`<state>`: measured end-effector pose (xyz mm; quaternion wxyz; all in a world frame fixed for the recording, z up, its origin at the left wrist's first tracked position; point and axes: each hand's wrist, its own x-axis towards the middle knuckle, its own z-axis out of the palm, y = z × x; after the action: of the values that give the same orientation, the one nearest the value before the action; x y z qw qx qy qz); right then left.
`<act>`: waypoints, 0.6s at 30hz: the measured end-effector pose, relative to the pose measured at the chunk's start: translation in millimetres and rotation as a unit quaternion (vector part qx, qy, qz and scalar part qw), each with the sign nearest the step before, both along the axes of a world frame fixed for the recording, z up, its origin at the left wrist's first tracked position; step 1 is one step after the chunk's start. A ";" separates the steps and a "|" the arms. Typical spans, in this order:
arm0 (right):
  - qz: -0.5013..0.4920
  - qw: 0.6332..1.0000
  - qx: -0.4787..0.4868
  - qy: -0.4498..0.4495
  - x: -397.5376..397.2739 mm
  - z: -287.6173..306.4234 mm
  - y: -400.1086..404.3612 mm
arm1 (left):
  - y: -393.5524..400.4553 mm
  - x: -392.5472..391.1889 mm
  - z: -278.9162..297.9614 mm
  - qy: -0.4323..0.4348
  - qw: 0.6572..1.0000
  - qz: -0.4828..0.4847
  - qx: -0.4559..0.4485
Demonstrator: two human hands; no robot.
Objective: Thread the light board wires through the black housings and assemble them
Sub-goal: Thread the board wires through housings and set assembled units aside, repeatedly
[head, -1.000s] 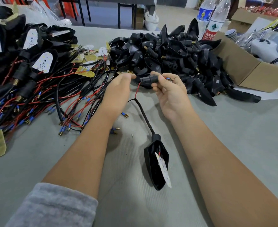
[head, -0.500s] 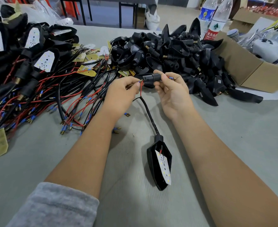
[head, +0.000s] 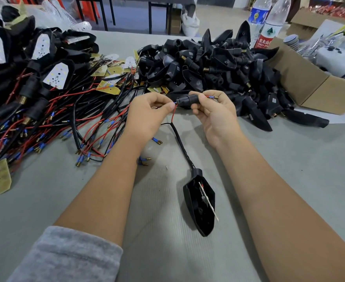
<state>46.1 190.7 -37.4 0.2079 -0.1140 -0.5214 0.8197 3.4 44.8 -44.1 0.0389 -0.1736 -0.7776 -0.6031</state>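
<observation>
Left hand (head: 149,110) pinches the red wire (head: 173,116) right at the mouth of the small black sleeve (head: 187,99), likely to feed it in straight. Right hand (head: 214,110) grips the sleeve between thumb and fingers, holding it level so the bore faces the wire; a wire tip (head: 213,97) already pokes out its far end. From the pinch the black lead (head: 180,143) runs down to the housing (head: 199,202) lying on the table (head: 289,169), light board (head: 207,198) tilted inside, not seated. Loose wired boards (head: 86,119) piled left, empty housings (head: 218,68) heaped behind, both within reach for the next unit
</observation>
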 end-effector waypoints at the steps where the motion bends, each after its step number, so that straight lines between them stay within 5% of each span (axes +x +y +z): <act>1: 0.001 1.000 0.003 0.000 0.2 0.1 -0.1 | -0.4 0.1 0.4 -0.002 1.000 -0.002 0.003; 13: -0.026 0.999 -0.021 0.008 1.3 -2.2 0.5 | 3.3 0.2 1.5 -0.032 0.999 0.001 0.011; 18: -0.008 1.000 -0.002 0.015 2.7 -1.8 -1.6 | 4.8 0.7 -2.9 0.008 0.998 0.012 -0.062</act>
<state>48.8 189.1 -39.1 0.2217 -0.1064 -0.5160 0.8205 4.1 49.6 -47.0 0.0420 -0.1712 -0.8153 -0.5516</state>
